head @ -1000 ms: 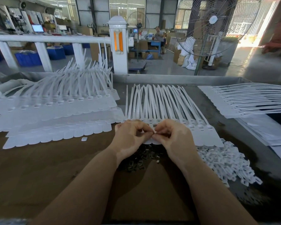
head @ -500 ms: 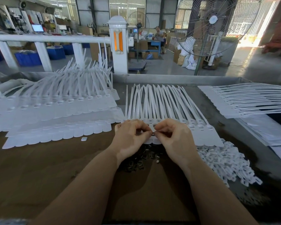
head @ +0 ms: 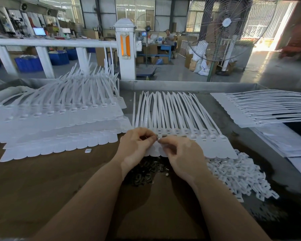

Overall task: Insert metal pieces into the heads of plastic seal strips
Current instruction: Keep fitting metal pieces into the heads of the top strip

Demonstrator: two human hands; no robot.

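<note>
- My left hand has its fingers curled and pinches a small metal piece between thumb and fingertip, right above the heads of the middle row of seal strips.
- My right hand is also curled, the thumb and first finger nearly closed and meeting the same metal piece from the other side (it is too small for me to say which hand really carries it).
- The middle row of seal strips lies flat on the work table, the flat tags toward me and the thin tails pointing away; both my hands are at the left end of this row.
- Just in front of this row, under my wrists, there is a dark pile of metal pieces.
- To the right of the middle row, near its tags, lies a heap of small white plastic parts.
- To the left of the middle row are the stacked strips, in several layers, with tails bending upward.
- Far to the right of the middle row, another set of strips lies sideways, tails going to the right.
- One single white part lies alone on the table, left of my hands.
</note>
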